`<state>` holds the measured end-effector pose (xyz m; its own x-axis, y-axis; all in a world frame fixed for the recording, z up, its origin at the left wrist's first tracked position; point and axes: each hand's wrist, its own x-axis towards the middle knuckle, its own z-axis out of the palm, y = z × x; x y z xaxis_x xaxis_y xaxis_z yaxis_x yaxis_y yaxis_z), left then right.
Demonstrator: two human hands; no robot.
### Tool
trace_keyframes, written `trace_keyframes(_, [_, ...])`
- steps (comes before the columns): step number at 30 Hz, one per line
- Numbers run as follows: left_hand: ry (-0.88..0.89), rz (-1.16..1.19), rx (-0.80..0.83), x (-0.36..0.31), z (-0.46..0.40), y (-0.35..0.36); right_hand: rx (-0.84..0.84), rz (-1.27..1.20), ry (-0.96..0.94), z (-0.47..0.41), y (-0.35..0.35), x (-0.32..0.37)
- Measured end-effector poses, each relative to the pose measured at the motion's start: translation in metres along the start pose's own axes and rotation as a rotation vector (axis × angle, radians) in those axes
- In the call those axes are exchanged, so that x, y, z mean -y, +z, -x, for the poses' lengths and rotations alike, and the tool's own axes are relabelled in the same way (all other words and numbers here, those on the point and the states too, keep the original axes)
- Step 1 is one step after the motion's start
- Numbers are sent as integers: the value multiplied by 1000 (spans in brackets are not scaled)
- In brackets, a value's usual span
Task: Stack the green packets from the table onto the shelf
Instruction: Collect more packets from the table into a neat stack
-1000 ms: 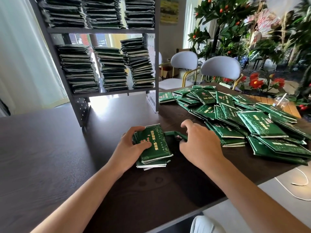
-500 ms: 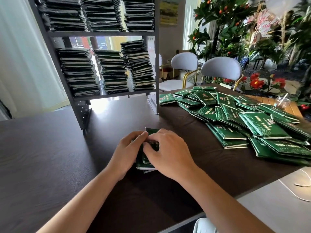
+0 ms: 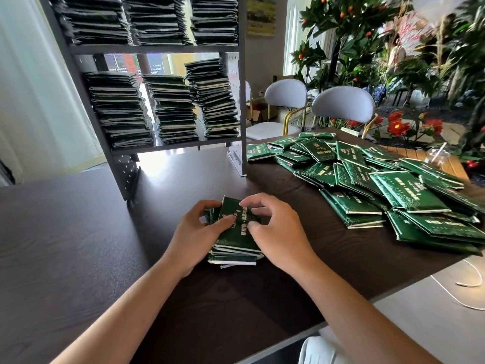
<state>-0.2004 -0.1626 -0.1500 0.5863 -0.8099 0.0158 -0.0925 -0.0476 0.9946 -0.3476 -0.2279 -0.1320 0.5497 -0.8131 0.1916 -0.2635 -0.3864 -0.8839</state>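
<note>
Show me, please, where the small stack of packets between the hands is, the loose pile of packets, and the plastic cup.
small stack (image 3: 237,254): head view, near white edges below the hands.
loose pile (image 3: 409,191): head view, face of a top packet.
plastic cup (image 3: 437,156): head view, clear wall.

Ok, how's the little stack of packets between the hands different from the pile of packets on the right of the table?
The small stack is roughly squared, packets lying one on another; the loose pile is scattered and overlapping at angles. The left hand and right hand grip the stack; nothing touches the pile. The stack holds far fewer. Both are green packets on the dark table.
</note>
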Motion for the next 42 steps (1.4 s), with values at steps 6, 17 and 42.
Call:
trace_keyframes(6, [48, -59, 7, 2, 2, 3, -171, 836, 132, -16, -38, -22])
trace_keyframes(17, [60, -146, 18, 3, 1, 3, -66, 996, 314, -20, -54, -40])
trace_keyframes(42, [87, -168, -14, 2, 2, 2, -162, 801, 44, 4, -26, -21])
